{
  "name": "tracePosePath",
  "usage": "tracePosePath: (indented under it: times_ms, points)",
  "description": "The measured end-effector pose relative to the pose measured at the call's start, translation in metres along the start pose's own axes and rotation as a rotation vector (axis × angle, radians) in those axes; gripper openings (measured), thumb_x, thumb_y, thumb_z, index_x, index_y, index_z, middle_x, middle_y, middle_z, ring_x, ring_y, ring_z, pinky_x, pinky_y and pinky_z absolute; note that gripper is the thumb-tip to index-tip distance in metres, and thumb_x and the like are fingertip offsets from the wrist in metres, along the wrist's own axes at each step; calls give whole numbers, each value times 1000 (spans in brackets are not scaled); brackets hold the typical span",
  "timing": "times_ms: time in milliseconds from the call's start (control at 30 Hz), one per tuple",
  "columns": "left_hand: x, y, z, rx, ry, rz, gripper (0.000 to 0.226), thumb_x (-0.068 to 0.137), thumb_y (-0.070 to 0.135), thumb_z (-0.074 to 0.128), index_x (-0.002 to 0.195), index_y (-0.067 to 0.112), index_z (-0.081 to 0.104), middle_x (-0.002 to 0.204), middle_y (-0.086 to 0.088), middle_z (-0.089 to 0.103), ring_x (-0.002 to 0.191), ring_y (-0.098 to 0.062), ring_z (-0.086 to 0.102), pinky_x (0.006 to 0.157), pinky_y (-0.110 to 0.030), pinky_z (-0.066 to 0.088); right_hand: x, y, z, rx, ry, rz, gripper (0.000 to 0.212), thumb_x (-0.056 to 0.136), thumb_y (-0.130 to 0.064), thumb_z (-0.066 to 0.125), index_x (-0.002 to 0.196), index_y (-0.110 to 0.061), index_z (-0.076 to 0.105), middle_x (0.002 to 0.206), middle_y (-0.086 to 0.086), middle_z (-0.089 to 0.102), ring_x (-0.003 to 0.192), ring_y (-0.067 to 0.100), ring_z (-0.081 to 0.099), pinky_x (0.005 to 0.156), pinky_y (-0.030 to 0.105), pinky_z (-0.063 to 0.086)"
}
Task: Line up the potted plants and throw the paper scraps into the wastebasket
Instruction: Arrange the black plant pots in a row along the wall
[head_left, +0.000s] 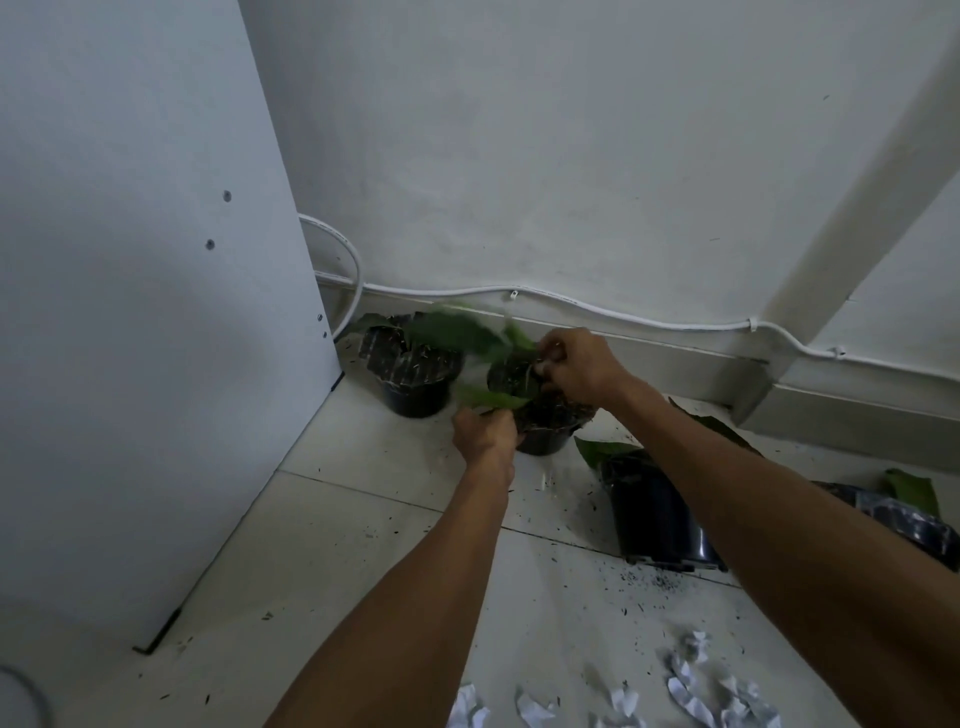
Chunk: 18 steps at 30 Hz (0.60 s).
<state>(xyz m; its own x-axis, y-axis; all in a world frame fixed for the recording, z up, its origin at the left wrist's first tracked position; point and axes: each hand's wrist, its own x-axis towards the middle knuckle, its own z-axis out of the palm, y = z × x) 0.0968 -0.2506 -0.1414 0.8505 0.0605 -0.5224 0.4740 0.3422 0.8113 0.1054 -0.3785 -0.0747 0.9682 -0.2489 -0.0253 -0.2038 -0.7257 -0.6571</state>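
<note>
A second pot (545, 426) is held beside the corner pot (410, 384) on the floor (363, 545): left hand (485, 434) closed on its near rim, right hand (579, 366) pinching the far rim. Paper scraps (696, 691) lie nearer the body.

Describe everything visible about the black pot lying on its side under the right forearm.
The tipped black pot looks like smooth, glossy plastic. It lies on its side on the pale tiled floor, mouth toward the wall, base toward the camera. A green leaf shows at its mouth. Dark soil crumbs are scattered by its base. The right forearm crosses over it, hiding part; neither hand touches it.
</note>
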Motion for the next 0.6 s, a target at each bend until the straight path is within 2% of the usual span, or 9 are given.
tracePosePath:
  times_ms: [33,100,167,267,367,400,467,533,600]
  points:
    - [1,1,0,-4,0,-23,18,89,5,69,107,10,65,118,-13,64,95,-28,64,82,-45,62,1,-1,3,208,40,66,24,88,3,66,112,-1,68,104,20,70,95,32,71,84,40,61]
    - [4,2,1,17,1,-21,24,91,4,66,114,10,64,121,-12,62,98,-28,62,83,-44,62,6,0,9,478,150,156,22,90,4,65,111,4,69,103,18,70,96,32,71,86,39,61]
    - [7,2,2,51,5,16,34,91,2,65,125,10,62,122,-12,60,98,-27,60,82,-44,62,7,1,15,549,287,206,19,88,-2,70,106,3,72,93,9,72,88,23,73,87,36,60]
    - [9,3,3,57,7,33,34,91,3,66,125,12,62,122,-13,61,97,-27,61,84,-46,61,0,8,25,340,404,175,23,83,-12,77,100,2,71,89,5,68,84,19,67,86,29,55]
    - [14,0,3,18,-4,55,28,89,1,67,110,20,66,120,-10,67,101,-27,66,86,-48,61,-7,19,35,84,457,131,30,82,-24,76,98,0,69,90,16,71,84,31,68,78,40,58]
    - [14,-1,4,11,-4,59,29,89,0,67,110,20,66,120,-10,67,104,-28,66,87,-48,61,-7,22,35,8,467,131,31,83,-28,75,97,-1,69,89,17,71,84,32,69,75,40,58]
    - [16,-1,6,36,6,67,32,90,3,67,120,16,65,123,-10,64,107,-30,66,87,-48,61,-4,25,31,-92,491,107,28,84,-32,72,93,-5,70,85,13,70,81,31,69,68,32,51]
    - [18,-2,8,56,20,84,35,91,5,68,125,13,63,124,-11,62,107,-30,66,87,-48,61,1,23,29,-159,498,61,24,86,-29,70,94,-7,72,86,12,71,81,29,68,67,27,43]
    - [19,-2,10,64,14,121,37,91,5,67,127,11,61,122,-8,63,105,-27,66,89,-47,60,2,18,33,-228,433,9,23,88,-24,69,100,-5,71,91,14,71,83,30,68,69,30,47]
